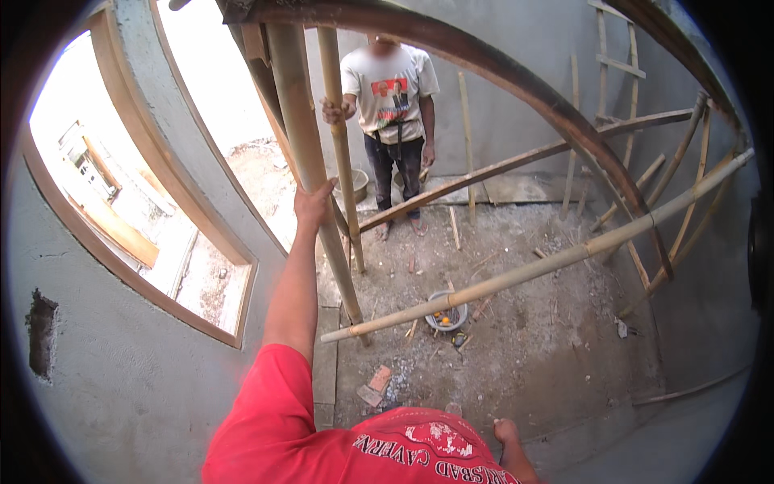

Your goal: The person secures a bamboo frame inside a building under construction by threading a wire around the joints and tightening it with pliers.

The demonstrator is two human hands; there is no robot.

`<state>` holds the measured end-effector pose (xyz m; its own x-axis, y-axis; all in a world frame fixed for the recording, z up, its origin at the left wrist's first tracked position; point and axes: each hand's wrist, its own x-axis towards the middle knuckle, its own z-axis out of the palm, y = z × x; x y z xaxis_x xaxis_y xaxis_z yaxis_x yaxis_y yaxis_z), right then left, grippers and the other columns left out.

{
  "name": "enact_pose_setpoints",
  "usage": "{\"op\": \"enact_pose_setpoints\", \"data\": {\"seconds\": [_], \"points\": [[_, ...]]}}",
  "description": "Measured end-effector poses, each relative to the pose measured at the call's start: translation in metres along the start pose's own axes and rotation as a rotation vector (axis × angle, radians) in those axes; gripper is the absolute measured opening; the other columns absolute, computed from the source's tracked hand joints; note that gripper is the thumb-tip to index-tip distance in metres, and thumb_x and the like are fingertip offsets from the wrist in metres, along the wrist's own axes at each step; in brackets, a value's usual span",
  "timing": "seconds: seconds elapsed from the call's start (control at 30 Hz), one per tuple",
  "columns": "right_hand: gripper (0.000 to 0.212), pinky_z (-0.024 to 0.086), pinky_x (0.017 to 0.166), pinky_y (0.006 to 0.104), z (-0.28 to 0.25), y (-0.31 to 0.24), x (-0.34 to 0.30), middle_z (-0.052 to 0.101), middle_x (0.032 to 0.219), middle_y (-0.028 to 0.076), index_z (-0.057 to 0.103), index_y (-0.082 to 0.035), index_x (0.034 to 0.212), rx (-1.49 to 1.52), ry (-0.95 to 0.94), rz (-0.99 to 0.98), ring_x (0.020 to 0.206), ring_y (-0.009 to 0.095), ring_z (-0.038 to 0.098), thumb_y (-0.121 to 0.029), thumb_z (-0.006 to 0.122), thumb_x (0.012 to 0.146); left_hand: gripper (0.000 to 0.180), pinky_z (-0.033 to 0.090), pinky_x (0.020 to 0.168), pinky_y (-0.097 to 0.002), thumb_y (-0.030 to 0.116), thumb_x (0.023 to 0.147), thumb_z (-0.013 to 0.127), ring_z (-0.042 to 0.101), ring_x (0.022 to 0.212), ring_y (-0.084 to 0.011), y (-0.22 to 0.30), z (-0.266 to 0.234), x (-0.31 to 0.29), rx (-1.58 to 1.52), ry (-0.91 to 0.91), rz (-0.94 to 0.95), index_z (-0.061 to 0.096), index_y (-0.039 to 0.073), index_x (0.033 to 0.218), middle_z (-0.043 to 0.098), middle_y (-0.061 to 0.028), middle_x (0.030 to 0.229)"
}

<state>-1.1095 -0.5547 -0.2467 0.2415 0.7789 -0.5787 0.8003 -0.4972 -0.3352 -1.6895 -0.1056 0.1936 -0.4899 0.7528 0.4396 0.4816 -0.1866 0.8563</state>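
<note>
My left hand (313,203) is raised at the end of an outstretched arm and is wrapped round a thick upright bamboo pole (295,105). Low in the picture, beside my red shirt, my right hand (506,431) is closed; whatever it may hold cannot be made out. Just beyond the thick pole stands a thinner bamboo pole (334,105), gripped by a co-worker's hand (337,111). A long bamboo pole (516,269) slants across from near the upright pole's lower part to the right side.
Dark wooden beams (516,81) arch overhead. A window frame (173,194) opens in the grey wall at left. Below, a bucket (446,311) with tools and broken bricks (376,383) lie on the rubble-strewn floor. The co-worker (395,105) stands facing me; bamboo props (468,145) lean behind.
</note>
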Motion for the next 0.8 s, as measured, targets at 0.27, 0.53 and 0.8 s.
{"op": "enact_pose_setpoints", "data": {"seconds": [0.27,0.53,0.8], "points": [[0.039,0.05,0.096,0.0486,0.015,-0.005,0.024,0.069,0.116,0.019,0.073,-0.007,0.106,-0.232,-0.131,-0.133,0.111,0.038,0.065,-0.03,0.043,0.1,0.068,0.054,0.085,-0.0376,0.038,0.076,0.086,0.07,0.096,-0.0263,0.027,-0.004,-0.011,0.008,-0.022,-0.07,0.058,-0.001,0.123,0.071,-0.0169,0.107],[0.039,0.051,0.096,0.049,0.011,-0.019,0.026,0.069,0.116,0.02,0.073,-0.006,0.107,-0.125,-0.075,-0.056,0.111,0.038,0.065,-0.03,0.043,0.1,0.065,0.054,0.079,-0.0391,0.042,0.075,0.086,0.069,0.088,-0.0279,0.015,0.005,-0.015,-0.089,0.022,-0.048,0.061,0.0,0.118,0.071,-0.0162,0.098],[0.039,0.051,0.095,0.0494,0.045,0.033,0.052,0.069,0.116,0.02,0.073,-0.005,0.108,-0.231,-0.099,-0.142,0.11,0.039,0.066,-0.029,0.043,0.1,0.065,0.053,0.081,-0.0376,0.039,0.075,0.087,0.069,0.091,-0.026,0.034,0.007,-0.02,-0.139,-0.043,-0.043,0.06,0.001,0.121,0.071,-0.0146,0.1]]}}
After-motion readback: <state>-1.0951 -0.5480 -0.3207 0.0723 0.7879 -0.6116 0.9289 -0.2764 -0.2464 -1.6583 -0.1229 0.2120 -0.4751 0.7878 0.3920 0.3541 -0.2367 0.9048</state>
